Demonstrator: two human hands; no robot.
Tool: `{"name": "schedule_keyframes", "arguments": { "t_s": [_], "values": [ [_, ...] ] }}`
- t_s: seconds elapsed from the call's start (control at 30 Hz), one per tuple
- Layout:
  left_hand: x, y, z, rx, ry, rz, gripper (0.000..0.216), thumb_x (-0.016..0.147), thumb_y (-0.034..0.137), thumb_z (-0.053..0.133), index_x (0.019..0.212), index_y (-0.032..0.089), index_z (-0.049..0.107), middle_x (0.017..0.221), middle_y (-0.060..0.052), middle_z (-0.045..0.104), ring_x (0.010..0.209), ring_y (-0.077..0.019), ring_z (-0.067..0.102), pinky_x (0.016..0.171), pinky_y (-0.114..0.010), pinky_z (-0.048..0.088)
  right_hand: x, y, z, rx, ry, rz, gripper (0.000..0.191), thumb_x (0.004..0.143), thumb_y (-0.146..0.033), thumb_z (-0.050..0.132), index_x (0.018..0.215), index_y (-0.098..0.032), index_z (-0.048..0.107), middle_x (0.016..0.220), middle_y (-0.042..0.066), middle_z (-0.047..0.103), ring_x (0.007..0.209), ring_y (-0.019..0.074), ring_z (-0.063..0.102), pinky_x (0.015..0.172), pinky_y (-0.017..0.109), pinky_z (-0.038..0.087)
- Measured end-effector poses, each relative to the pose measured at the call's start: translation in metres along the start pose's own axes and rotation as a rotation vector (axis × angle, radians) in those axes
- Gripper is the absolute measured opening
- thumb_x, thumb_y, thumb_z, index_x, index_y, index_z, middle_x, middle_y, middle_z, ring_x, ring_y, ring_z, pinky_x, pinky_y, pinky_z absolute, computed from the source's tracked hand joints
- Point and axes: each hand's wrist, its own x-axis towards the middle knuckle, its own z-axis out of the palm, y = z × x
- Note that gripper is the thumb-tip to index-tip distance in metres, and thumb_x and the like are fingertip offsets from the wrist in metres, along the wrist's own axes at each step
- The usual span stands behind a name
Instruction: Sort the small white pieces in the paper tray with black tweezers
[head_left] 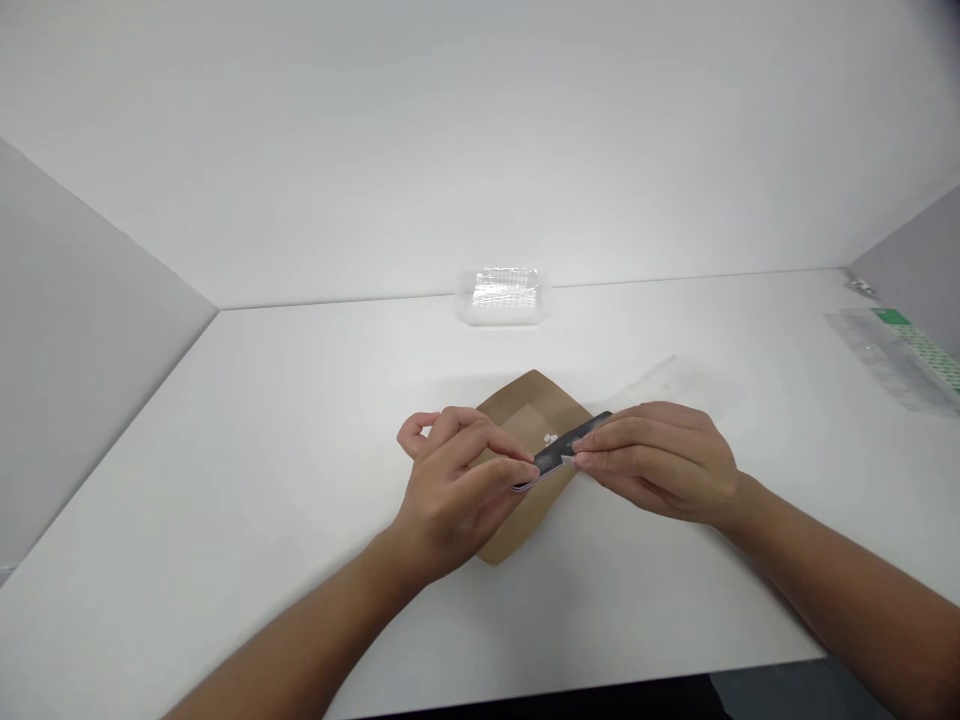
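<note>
Between my two hands is a thin flat dark piece with a pale edge [553, 458], tilted up to the right, above a brown kraft paper sheet or envelope [536, 390]. My left hand [461, 480] pinches its near left end between thumb and fingers. At its right side, my right hand [660, 458] has thumb and fingers pressed together on a small whitish tip at the edge. What that tip belongs to is too small to tell. Small white bits [550, 438] show on the brown paper just behind the dark piece.
A clear plastic-wrapped package [504, 298] stands against the back wall. A transparent bag [675, 385] lies behind my right hand. Clear packaging with a green printed strip [896, 360] rests at the far right, near a small metallic-looking item [860, 287]. White walls enclose the white table [262, 430].
</note>
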Motion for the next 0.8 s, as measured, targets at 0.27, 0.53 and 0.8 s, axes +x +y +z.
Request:
{"name": "schedule_keyframes", "arguments": {
  "t_s": [0.27,0.53,0.8],
  "values": [
    [-0.003,0.002,-0.001,0.007,-0.007,0.029,0.024,0.085,0.007,0.073,0.073,0.026,0.063,0.089,0.007,0.077,0.091,-0.0188,0.061,0.088,-0.045,0.027,0.001,-0.002,-0.001,0.028,-0.043,0.027,0.021,0.090,-0.006,0.072,0.105,-0.021,0.071,0.094,0.003,0.075,0.077,0.0136,0.071,0.064,0.027,0.060],
    [-0.001,0.005,-0.002,0.054,0.018,0.091,0.026,0.085,0.005,0.073,0.071,0.024,0.061,0.093,0.011,0.079,0.091,-0.0181,0.064,0.087,-0.044,0.027,0.001,0.005,-0.011,-0.057,-0.105,0.050,0.022,0.095,-0.008,0.063,0.106,-0.026,0.070,0.090,0.001,0.074,0.073,0.0141,0.068,0.061,0.028,0.054],
    [-0.002,0.002,-0.001,0.129,0.062,0.152,0.032,0.083,0.003,0.073,0.066,0.021,0.053,0.090,0.014,0.079,0.091,-0.0187,0.066,0.089,-0.047,0.028,0.000,0.010,-0.020,-0.137,-0.216,0.077,0.027,0.096,-0.005,0.058,0.108,-0.025,0.069,0.091,0.000,0.074,0.075,0.0139,0.066,0.059,0.027,0.047]
  ]
}}
